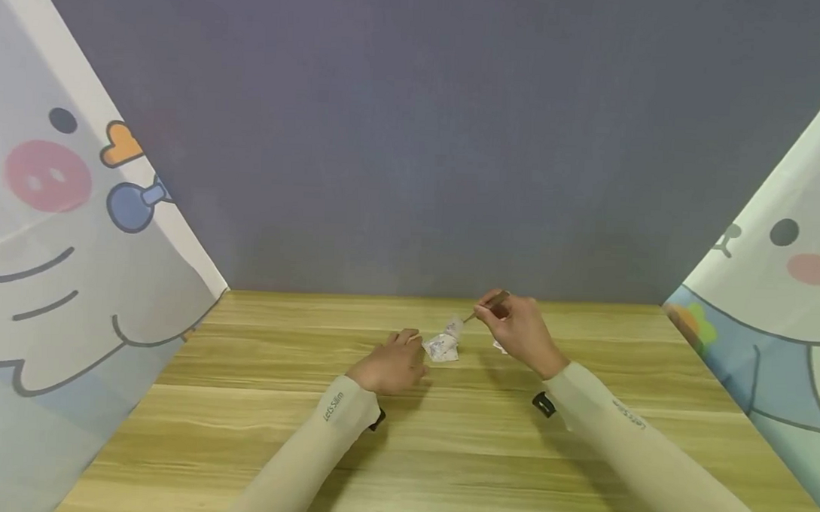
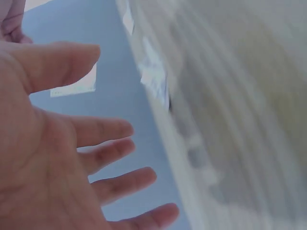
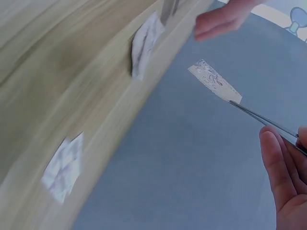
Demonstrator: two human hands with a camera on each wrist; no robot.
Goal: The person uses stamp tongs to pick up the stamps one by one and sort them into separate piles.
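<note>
“Let's Slim”, printed twice
Left sleeve (image 1: 311,456), left of the white packets (image 1: 442,349); right sleeve (image 1: 640,454), right of them; packet print illegible.

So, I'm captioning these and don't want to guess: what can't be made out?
Print on the held packet: right wrist view, too small to read.
Its upper part: left wrist view, behind the thumb of the left hand.
Rightmost packet: head view, partly behind the right hand.
Rear end of the tweezers: right wrist view, cut off by the right edge.
</note>
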